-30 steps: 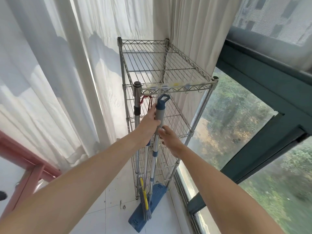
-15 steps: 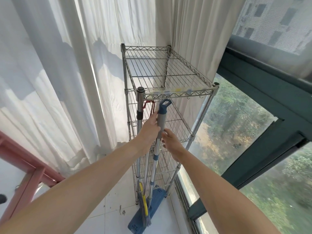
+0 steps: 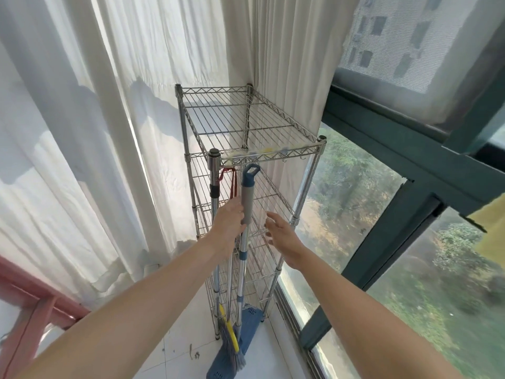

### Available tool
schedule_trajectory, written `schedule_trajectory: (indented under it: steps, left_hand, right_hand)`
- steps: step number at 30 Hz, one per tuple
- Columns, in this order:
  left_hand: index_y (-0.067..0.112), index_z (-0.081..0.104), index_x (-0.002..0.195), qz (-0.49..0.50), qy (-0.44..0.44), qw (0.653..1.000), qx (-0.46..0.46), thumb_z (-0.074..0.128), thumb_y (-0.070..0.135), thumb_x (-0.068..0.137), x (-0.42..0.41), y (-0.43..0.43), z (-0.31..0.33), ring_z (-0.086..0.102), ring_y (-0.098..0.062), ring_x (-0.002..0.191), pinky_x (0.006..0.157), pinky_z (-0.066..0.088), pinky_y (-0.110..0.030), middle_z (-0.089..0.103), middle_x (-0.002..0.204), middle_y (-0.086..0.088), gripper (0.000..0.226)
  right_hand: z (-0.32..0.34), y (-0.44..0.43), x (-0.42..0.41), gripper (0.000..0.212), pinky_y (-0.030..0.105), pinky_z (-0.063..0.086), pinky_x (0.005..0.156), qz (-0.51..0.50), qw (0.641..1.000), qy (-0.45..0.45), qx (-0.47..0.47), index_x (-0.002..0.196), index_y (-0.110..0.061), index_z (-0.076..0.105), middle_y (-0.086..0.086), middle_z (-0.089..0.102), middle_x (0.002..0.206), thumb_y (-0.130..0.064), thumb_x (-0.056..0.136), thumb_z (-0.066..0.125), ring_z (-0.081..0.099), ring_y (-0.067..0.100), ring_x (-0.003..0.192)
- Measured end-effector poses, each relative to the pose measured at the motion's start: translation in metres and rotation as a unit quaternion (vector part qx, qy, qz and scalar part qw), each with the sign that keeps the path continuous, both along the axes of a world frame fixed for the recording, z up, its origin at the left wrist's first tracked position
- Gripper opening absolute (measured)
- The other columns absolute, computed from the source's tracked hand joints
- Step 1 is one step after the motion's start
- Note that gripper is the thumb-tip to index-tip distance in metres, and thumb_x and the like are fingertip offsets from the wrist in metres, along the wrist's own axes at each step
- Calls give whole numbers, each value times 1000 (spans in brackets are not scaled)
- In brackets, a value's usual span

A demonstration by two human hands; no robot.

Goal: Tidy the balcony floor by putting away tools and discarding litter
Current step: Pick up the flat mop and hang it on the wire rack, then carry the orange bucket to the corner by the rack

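A mop stands upright against the front of a wire rack [image 3: 308,151], with its grey grip [image 3: 247,198], blue loop top and blue flat head [image 3: 250,324] on the floor. My left hand [image 3: 228,224] holds the grey grip from the left; how far its fingers wrap is hidden. My right hand [image 3: 281,236] hovers just right of the handle with fingers spread, touching nothing. A broom with a steel handle [image 3: 214,184] and yellow-grey bristles [image 3: 231,343] leans on the rack's left front post.
White curtains hang left of and behind the rack. A green-framed window [image 3: 388,242] runs along the right. Small dark bits of litter [image 3: 194,354] lie on the white tiles. A red strap [image 3: 233,184] hangs in the rack. A pink frame [image 3: 41,302] stands at the left.
My right hand has let go of the mop handle and moved off to the right with fingers open. My left hand stays at the grip. The view has tilted up slightly.
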State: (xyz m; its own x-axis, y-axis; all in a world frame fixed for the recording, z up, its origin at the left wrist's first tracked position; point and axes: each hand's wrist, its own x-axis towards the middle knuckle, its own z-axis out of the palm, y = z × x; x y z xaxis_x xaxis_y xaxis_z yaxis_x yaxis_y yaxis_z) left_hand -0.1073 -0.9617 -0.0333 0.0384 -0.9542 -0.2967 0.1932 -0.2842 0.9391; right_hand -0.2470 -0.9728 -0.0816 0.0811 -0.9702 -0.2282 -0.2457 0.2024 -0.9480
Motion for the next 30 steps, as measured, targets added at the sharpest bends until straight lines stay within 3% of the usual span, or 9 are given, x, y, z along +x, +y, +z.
schedule_trajectory:
  steps: [5, 9, 12, 15, 16, 18, 21, 27, 30]
  left_hand:
    - [16, 43, 141, -24, -9, 1000, 3, 47, 5, 97, -8, 17, 1, 49, -19, 122, 94, 46, -29, 46, 140, -4, 46]
    - [17, 44, 140, -112, -27, 993, 3, 47, 5, 97, -17, 42, 6, 47, -22, 125, 99, 46, -33, 43, 144, -6, 45]
    - [14, 50, 134, -174, -21, 984, 11, 46, 8, 98, -21, 67, 8, 52, -24, 118, 100, 46, -39, 54, 131, -9, 37]
    - [16, 60, 109, -227, -4, 974, 28, 45, 9, 98, -20, 93, 4, 57, -17, 87, 79, 46, -30, 61, 95, -2, 19]
    - [16, 60, 106, -245, 4, 969, 37, 46, 9, 98, -20, 100, 2, 56, -17, 86, 76, 46, -29, 60, 95, -2, 17]
    - [16, 57, 116, -293, -1, 955, 46, 47, 9, 98, -23, 114, -8, 57, -22, 104, 87, 47, -34, 60, 111, -6, 22]
    - [15, 47, 135, -348, -46, 935, 47, 42, 15, 100, -35, 149, -22, 49, -26, 125, 101, 42, -38, 54, 130, -6, 35]
    - [12, 48, 134, -465, -63, 881, 64, 46, 15, 100, -80, 245, -31, 49, -23, 110, 95, 42, -38, 55, 122, -8, 35]
    - [13, 51, 132, -521, -71, 849, 61, 50, 13, 97, -108, 293, -34, 51, -24, 113, 94, 44, -38, 56, 126, -9, 35]
  right_hand:
    - [18, 41, -19, 46, 41, 34, 110, -45, 999, -17, 1, 146, -15, 30, 9, 41, 141, -28, 102, 34, 42, 24, 126]
    - [28, 84, -33, 44, 44, 33, 111, -115, 993, -8, 4, 144, -20, 32, 7, 38, 147, -31, 102, 33, 42, 28, 130]
    - [30, 122, -37, 45, 44, 33, 111, -162, 987, 4, 6, 145, -21, 30, 7, 37, 148, -33, 102, 32, 44, 26, 128]
    - [26, 163, -34, 46, 37, 38, 106, -218, 976, 8, 12, 146, -19, 31, 5, 43, 140, -32, 102, 33, 49, 23, 118]
    - [25, 177, -32, 45, 33, 41, 99, -235, 972, 10, 13, 145, -20, 33, 4, 46, 131, -32, 102, 33, 51, 19, 109]
    - [20, 210, -27, 44, 29, 42, 91, -265, 964, 12, 13, 143, -20, 36, 0, 45, 121, -33, 102, 33, 50, 13, 97]
    - [10, 265, -21, 43, 35, 38, 103, -314, 949, 5, 32, 143, -20, 35, 2, 46, 134, -32, 102, 31, 48, 17, 111]
    - [-1, 387, -35, 43, 36, 41, 102, -453, 889, -14, 69, 144, -19, 35, 7, 45, 143, -28, 102, 33, 51, 24, 120]
    - [5, 453, -47, 42, 37, 41, 101, -519, 852, -20, 64, 143, -17, 36, 8, 47, 139, -26, 102, 32, 51, 23, 115]
